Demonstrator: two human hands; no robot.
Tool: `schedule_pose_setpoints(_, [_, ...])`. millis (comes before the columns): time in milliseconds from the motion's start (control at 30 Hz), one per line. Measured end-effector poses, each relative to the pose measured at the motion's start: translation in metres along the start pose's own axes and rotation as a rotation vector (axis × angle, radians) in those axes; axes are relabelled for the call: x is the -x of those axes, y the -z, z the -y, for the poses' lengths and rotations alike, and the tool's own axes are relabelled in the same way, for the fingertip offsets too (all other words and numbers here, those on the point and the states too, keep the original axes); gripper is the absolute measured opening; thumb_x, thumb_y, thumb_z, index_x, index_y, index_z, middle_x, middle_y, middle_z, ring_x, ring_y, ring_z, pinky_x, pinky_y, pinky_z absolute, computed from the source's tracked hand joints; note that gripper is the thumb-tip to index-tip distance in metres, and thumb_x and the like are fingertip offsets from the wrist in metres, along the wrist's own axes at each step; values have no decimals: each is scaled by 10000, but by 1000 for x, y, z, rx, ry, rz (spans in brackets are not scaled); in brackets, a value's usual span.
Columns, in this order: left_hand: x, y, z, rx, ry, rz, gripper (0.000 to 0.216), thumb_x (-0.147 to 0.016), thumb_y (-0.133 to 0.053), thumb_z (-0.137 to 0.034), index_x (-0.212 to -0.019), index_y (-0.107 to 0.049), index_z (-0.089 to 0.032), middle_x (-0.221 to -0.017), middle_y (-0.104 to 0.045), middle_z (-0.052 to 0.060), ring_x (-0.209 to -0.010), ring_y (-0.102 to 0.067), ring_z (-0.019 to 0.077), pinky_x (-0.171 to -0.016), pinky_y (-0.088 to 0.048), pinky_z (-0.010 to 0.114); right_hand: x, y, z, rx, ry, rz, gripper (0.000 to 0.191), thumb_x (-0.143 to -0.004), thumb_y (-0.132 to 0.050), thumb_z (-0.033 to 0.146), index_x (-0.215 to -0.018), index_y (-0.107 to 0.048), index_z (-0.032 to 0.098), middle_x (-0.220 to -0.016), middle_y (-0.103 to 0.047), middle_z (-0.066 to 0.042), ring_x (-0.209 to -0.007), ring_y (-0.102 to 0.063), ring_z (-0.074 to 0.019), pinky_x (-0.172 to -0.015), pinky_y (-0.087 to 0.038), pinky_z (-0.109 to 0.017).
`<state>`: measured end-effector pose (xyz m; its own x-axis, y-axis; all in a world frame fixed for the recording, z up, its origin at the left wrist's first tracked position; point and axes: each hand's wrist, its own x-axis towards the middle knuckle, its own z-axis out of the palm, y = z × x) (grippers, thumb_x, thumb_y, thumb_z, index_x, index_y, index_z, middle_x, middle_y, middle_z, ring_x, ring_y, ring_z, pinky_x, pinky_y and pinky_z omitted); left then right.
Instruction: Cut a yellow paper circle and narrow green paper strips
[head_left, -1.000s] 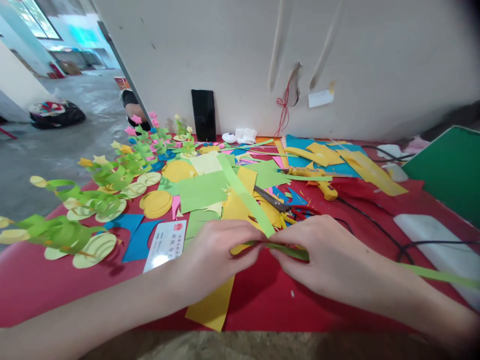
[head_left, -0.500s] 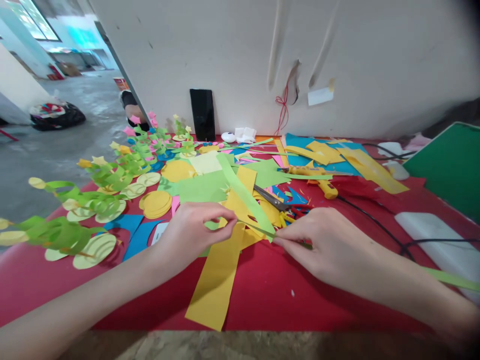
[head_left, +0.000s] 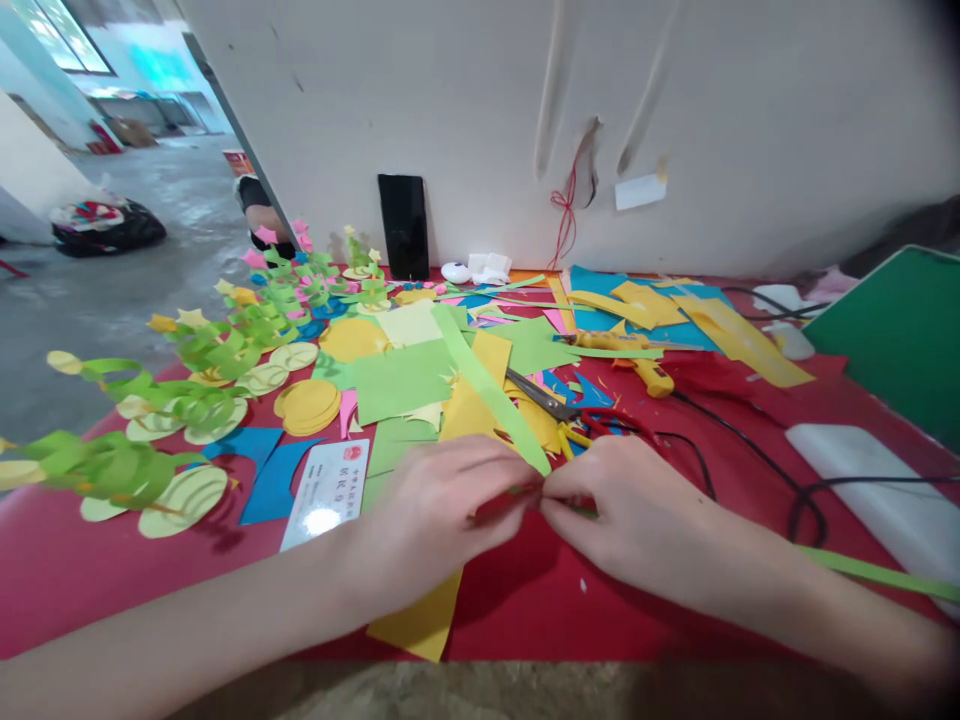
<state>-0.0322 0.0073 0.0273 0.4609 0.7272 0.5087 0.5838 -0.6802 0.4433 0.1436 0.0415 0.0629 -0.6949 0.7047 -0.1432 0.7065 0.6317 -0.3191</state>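
My left hand (head_left: 457, 500) and my right hand (head_left: 622, 490) meet fingertip to fingertip above the table's front part. Both pinch a narrow green paper strip (head_left: 877, 572), whose long tail shows beyond my right wrist; between the fingers it is mostly hidden. Under my left hand runs a yellow paper strip (head_left: 420, 625). Just behind the fingers lie a wider light green strip (head_left: 495, 390) and scissors (head_left: 551, 397) with red handles. A white printed card (head_left: 328, 495) rests beside my left wrist.
Curled green paper plants (head_left: 112, 470) on pale discs stand along the left. Yellow discs (head_left: 307, 407) are stacked nearby. A yellow glue gun (head_left: 652, 377) with a black cord, a white block (head_left: 870, 480) and a green board (head_left: 892, 340) are at right. A phone (head_left: 403, 228) leans on the wall.
My left hand has moved right and slightly down until its fingertips meet those of my right hand. The stretch of green strip between them has closed up, and more of the white card shows.
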Motion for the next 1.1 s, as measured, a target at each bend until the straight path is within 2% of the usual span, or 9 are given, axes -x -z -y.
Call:
schedule_pose_setpoints(100, [1,-3,-4,-50,-10,42,94,-821,-504,-157,-893,-563,-169,-846,-651,34,-780,-603,148,-693,-479,245,-1,-3,3,-2,-41,-19,237,-702,-435,182,-471,-478,152,-434,-371,36,-439,-181,-65,-465,-157,-235])
schedule_pose_setpoints(333, [-2,0,-2,-61,3,25,89,-801,-502,-129,-841,-579,-148,-798,-651,40,-731,-601,151,-647,-480,244,0,-3,3,-24,-32,-54,255,-734,-423,190,-493,-497,153,-463,-404,38,-464,-163,-69,-472,-159,-224])
schedule_pose_setpoints(567, [-5,6,1,-103,32,49,68,-781,-513,-114,-788,-576,-139,-749,-638,34,-680,-590,140,-600,-455,225,2,1,1,-7,-31,-59,283,-773,-430,186,-511,-535,159,-459,-461,25,-437,-237,-64,-454,-161,-231])
schedule_pose_setpoints(700, [1,16,20,-197,110,-5,83,-786,-502,-126,-764,-572,-164,-728,-639,10,-659,-585,127,-614,-440,218,6,12,-6,27,-38,-48,285,-767,-439,183,-497,-529,161,-462,-484,23,-436,-275,-66,-454,-186,-230])
schedule_pose_setpoints(833, [3,28,39,-312,280,-16,43,-774,-536,-187,-751,-572,-188,-736,-656,-3,-659,-604,146,-602,-440,222,9,18,-15,24,-39,-38,306,-787,-430,219,-530,-589,175,-444,-466,23,-418,-278,-68,-438,-202,-226])
schedule_pose_setpoints(933, [1,30,32,-250,286,7,86,-821,-497,-224,-832,-577,-194,-795,-671,-7,-691,-624,130,-620,-460,192,7,17,-18,-66,33,-53,281,-795,-447,213,-607,-653,178,-480,-522,11,-432,-372,-70,-449,-241,-217])
schedule_pose_setpoints(1000, [2,27,19,-114,204,101,167,-842,-485,-271,-968,-566,-197,-920,-669,6,-797,-628,130,-686,-470,183,4,13,-19,-146,103,-39,251,-799,-455,197,-692,-682,185,-548,-587,-2,-480,-456,-82,-484,-289,-212])
schedule_pose_setpoints(1100, [5,19,3,-102,119,124,141,-826,-528,-260,-928,-596,-191,-850,-687,-1,-728,-639,132,-645,-472,187,-1,6,-18,-248,150,-41,225,-799,-465,186,-787,-690,194,-660,-648,-19,-574,-542,-110,-539,-355,-209])
